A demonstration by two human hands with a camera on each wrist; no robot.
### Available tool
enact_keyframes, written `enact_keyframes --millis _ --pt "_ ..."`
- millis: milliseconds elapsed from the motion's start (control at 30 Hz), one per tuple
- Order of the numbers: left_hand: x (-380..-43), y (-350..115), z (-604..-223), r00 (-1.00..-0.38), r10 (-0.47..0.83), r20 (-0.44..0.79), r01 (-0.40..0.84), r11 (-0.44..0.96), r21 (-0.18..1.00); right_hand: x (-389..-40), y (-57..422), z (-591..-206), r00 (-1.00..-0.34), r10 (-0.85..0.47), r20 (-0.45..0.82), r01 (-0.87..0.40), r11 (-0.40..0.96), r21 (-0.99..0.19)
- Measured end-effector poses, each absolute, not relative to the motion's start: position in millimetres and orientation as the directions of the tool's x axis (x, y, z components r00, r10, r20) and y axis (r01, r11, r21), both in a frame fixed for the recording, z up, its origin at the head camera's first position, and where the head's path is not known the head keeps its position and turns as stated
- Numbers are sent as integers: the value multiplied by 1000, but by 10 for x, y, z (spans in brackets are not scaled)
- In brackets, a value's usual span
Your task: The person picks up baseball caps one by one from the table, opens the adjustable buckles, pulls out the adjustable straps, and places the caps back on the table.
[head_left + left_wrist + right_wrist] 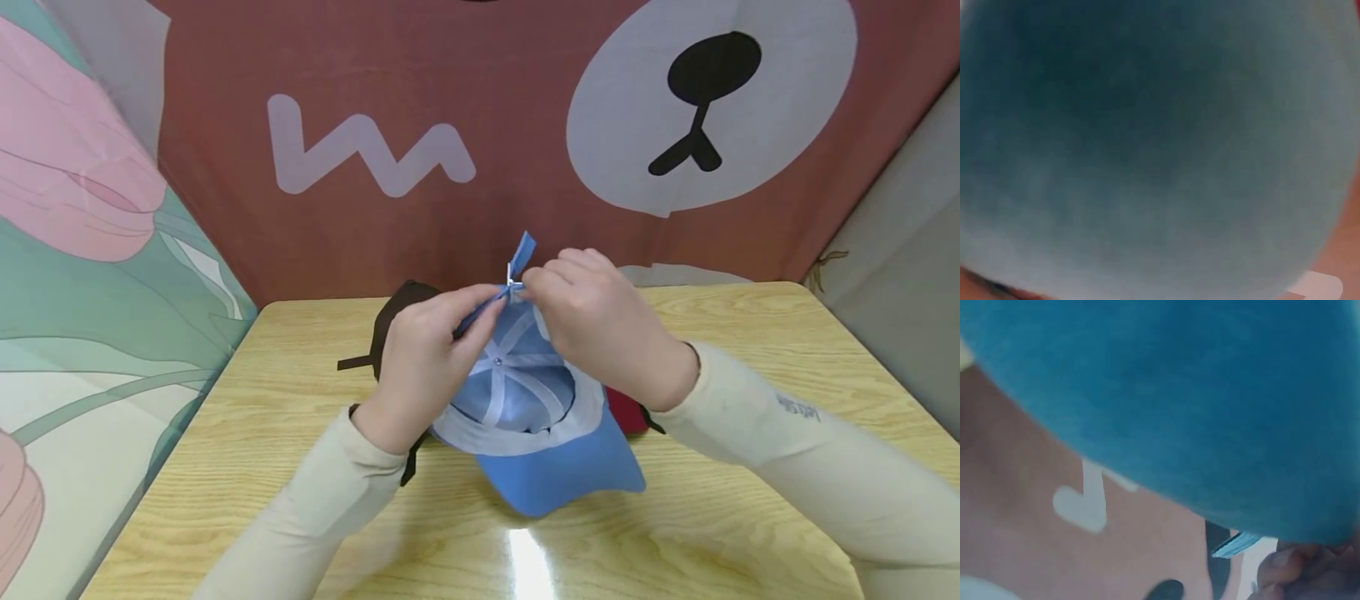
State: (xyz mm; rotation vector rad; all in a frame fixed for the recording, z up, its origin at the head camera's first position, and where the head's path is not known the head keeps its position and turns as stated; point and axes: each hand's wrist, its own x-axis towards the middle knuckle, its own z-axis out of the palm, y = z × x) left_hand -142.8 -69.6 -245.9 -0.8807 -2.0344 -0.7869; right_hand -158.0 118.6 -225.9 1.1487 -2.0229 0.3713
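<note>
A blue baseball cap [547, 471] is held up over the table, its inside facing me and its brim pointing down toward me. Between both hands, at the top, runs its back strap with a pale buckle [512, 282]; the loose strap end [522, 252] sticks up. My left hand [431, 358] pinches the strap between thumb and index finger, left of the buckle. My right hand [600, 321] grips the strap and cap edge at the right of the buckle. Blue cap cloth [1166, 406] fills much of the right wrist view, with fingertips [1282, 569] at its lower right.
Behind the left hand lies a dark brown cap [397, 312] with a strap sticking out. Part of a red item [624, 412] shows beneath the right forearm. The wooden table [247, 467] ends at a printed reddish-brown cloth backdrop [375, 242].
</note>
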Motion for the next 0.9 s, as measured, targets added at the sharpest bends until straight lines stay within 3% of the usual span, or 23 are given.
enact_keyframes --millis 100,200,500,767,900 --pt "-1418 -690 -2463 -445 332 832 784 593 183 -1575 1185 -2252 -382 -581 719 -844 536 -15" --pt "-1408 -687 -2464 -421 347 838 785 603 145 -1574 1184 -2249 -417 -558 717 -845 530 -78" --pt "-1430 -732 -2462 -416 333 847 809 561 176 -1613 1186 -2251 -241 -596 766 -805 564 185" --pt "-1429 -733 -2470 -387 351 853 827 541 153 -1624 1204 -2257 -388 -527 756 -847 527 -68" --pt "-1428 -729 -2471 -384 346 856 831 533 157 -1628 1216 -2261 -341 -545 766 -834 552 21"
